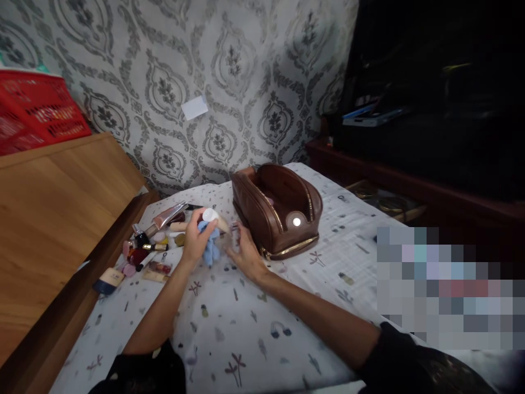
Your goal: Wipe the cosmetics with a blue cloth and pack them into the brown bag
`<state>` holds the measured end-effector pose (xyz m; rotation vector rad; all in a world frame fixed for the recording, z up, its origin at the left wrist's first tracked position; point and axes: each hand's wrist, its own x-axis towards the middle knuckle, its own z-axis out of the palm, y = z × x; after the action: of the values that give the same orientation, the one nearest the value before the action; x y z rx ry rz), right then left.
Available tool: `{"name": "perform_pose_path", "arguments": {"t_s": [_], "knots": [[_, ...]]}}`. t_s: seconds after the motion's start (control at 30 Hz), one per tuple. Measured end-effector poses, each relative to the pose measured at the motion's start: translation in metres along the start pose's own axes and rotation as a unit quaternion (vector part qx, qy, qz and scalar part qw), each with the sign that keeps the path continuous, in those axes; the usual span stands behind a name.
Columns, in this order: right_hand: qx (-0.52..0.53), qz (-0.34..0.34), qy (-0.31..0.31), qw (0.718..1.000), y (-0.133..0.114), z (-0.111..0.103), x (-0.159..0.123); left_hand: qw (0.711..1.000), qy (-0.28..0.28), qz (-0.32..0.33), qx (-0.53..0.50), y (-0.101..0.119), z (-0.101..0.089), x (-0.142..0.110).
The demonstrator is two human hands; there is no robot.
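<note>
Now your left hand [196, 238] is gripping a white-capped beige tube [219, 220] and blue cloth [210, 249]; right hand [249, 256] loosely curved, hold unclear.

Dim light leaves the upper right murky; the right hand [248, 256] seems slightly blurred.

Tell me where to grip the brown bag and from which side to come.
Best, I'd judge, by the rounded tab at the near end of the brown bag, pinched from the near right. The top gapes unzipped, so both faces of the tab look reachable, while the right hand is close to the bag's left side.
</note>
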<state>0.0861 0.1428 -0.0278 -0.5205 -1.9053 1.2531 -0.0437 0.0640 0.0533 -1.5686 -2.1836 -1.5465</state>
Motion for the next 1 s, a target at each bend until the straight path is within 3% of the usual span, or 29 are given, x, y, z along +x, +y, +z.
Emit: {"name": "perform_pose_path", "arguments": {"t_s": [0.13,0.23,0.33,0.4,0.47,0.57,0.67,0.73,0.83,1.0], "knots": [[-0.047,-0.069,-0.082,0.993,-0.014,-0.006,-0.006,0.981,-0.022,-0.122,-0.146,-0.001,0.001,-0.041],[-0.043,-0.059,-0.131,0.989,-0.020,-0.009,-0.008,0.977,-0.020,-0.132,-0.169,-0.015,0.002,-0.057],[-0.022,-0.043,-0.124,0.991,-0.022,-0.010,-0.008,0.972,0.050,-0.164,-0.164,-0.031,-0.003,-0.058],[0.025,-0.016,-0.132,0.991,-0.025,-0.010,-0.009,0.940,0.123,-0.224,-0.227,-0.035,-0.005,-0.054],[0.122,0.040,-0.167,0.978,-0.030,-0.008,-0.010,0.895,0.158,-0.266,-0.323,-0.033,-0.002,-0.053],[0.251,0.123,-0.218,0.935,-0.038,-0.005,-0.014,0.854,0.079,-0.287,-0.427,-0.019,0.009,-0.059],[0.211,0.133,-0.182,0.951,-0.038,-0.004,-0.016,0.827,-0.031,-0.278,-0.488,-0.005,0.021,-0.071],[0.167,0.128,-0.127,0.969,-0.034,-0.005,-0.014,0.824,-0.074,-0.242,-0.507,-0.001,0.023,-0.076],[0.170,0.131,-0.085,0.973,-0.027,-0.007,-0.010,0.848,-0.095,-0.204,-0.479,-0.006,0.019,-0.075],[0.242,0.176,-0.173,0.938,-0.033,-0.010,-0.010,0.892,0.021,-0.228,-0.391,-0.017,0.003,-0.064]]}}
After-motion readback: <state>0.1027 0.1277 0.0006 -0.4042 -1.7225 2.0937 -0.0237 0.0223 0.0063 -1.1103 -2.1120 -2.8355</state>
